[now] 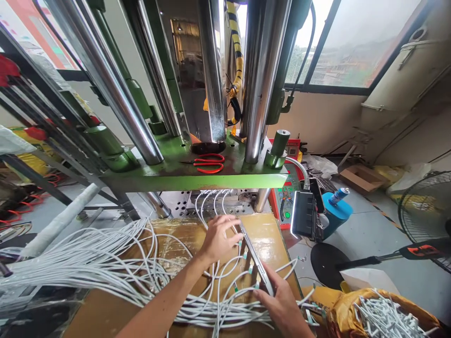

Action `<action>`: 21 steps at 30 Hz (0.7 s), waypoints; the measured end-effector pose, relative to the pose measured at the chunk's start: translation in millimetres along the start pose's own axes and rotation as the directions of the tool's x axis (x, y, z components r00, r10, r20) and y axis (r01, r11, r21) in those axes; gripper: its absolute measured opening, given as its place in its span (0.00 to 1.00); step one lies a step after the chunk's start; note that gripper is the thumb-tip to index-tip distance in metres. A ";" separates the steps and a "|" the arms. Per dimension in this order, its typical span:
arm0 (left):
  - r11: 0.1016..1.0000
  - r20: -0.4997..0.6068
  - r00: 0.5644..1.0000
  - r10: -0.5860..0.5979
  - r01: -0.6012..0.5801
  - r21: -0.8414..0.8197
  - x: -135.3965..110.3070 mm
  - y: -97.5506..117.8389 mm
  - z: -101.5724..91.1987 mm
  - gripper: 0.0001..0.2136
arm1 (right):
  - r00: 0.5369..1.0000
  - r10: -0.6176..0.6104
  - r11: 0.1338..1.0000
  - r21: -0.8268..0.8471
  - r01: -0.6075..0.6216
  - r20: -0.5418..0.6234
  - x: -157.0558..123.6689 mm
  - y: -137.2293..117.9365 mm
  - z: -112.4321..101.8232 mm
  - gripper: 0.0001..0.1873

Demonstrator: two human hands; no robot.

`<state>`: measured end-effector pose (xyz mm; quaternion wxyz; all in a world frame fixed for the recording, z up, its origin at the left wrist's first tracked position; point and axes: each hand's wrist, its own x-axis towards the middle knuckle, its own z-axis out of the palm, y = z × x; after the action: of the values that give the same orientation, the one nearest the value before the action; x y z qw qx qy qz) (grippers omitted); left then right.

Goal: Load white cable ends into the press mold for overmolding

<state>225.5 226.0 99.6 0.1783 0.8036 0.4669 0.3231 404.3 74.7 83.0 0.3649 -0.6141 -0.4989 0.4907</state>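
A long, narrow metal plate (pixel 254 256) is tilted on its edge above the brown tabletop. My right hand (pixel 283 303) grips its near end, thumb on one side and fingers on the other. At the far end, my left hand (pixel 219 237) has bent fingers and thumb against the plate; the exact contact is partly hidden. Several white cables (pixel 211 300) run beneath my hands, and small green-tipped connectors (pixel 250 268) line up along the plate's left side. Behind my left hand, more white cables (pixel 215 203) lead into the metal fixture of the press.
A green press (pixel 197 183) with steel columns stands ahead, red-handled scissors (pixel 209 163) on its ledge. A large cable bundle (pixel 105 253) covers the left side. A bag of white pieces (pixel 387 314), a lamp (pixel 303 213) and a fan (pixel 428 216) are at right.
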 end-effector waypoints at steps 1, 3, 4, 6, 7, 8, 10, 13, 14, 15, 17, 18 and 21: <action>0.994 -0.089 0.994 -0.063 0.071 0.086 9.2 0.3 0.6 0.21 | 1.000 -0.017 0.998 -0.055 0.016 -0.025 0.0 -0.3 0.1 0.34; 0.951 -0.215 0.963 -0.163 0.211 0.225 24.5 -4.1 2.1 0.33 | 0.996 -0.060 0.973 -0.227 0.043 -0.070 -1.0 0.6 -0.5 0.34; 0.928 -0.233 0.953 -0.196 0.257 0.270 29.1 -9.1 1.9 0.37 | 0.994 -0.076 0.941 -0.336 0.046 -0.077 -2.1 1.6 -1.5 0.33; 0.894 -0.241 0.941 -0.238 0.309 0.324 31.2 -24.5 -2.9 0.40 | 0.995 -0.086 0.831 -0.554 0.044 -0.051 -5.0 2.9 -5.6 0.32; 0.879 -0.256 0.932 -0.257 0.335 0.338 28.9 -34.0 -7.8 0.39 | 0.996 -0.086 0.759 -0.650 0.050 -0.023 -6.3 2.1 -8.6 0.32; 0.864 -0.280 0.918 -0.279 0.367 0.343 24.9 -44.1 -13.8 0.38 | 0.996 -0.085 0.681 -0.730 0.061 0.004 -6.7 -0.2 -11.8 0.31; 0.848 -0.303 0.891 -0.337 0.427 0.314 14.2 -63.2 -26.6 0.36 | 0.994 -0.085 0.543 -0.833 0.101 0.064 -1.7 -10.3 -17.6 0.27; 0.882 -0.252 0.878 -0.406 0.449 0.145 -0.7 -82.3 -35.7 0.33 | 0.972 -0.189 0.443 -0.872 0.209 0.137 30.9 -39.5 -17.5 0.19; 0.898 -0.239 0.879 -0.412 0.436 0.057 -3.9 -85.5 -34.8 0.31 | 0.951 -0.268 0.431 -0.863 0.264 0.157 49.8 -51.9 -13.5 0.18; 0.908 -0.236 0.879 -0.415 0.417 -0.044 -6.0 -87.5 -32.5 0.30 | 0.919 -0.357 0.419 -0.850 0.318 0.168 72.4 -65.0 -7.4 0.18; 0.880 -0.234 0.861 -0.452 0.387 -0.278 -7.9 -89.1 -27.2 0.28 | 0.845 -0.509 0.391 -0.832 0.395 0.162 125.3 -91.3 9.9 0.18; 0.818 -0.195 0.844 -0.500 0.387 -0.426 -8.0 -89.2 -25.7 0.29 | 0.822 -0.548 0.377 -0.831 0.409 0.156 153.3 -103.8 20.2 0.18; 0.469 0.063 0.805 -0.590 0.406 -0.784 -8.1 -88.8 -29.1 0.30 | 0.772 -0.621 0.352 -0.833 0.427 0.134 227.5 -134.2 51.3 0.16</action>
<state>146.2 263.0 65.7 0.5359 0.4357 0.5148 0.5079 325.2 325.1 141.6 0.2183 -0.5626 -0.7972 -0.0148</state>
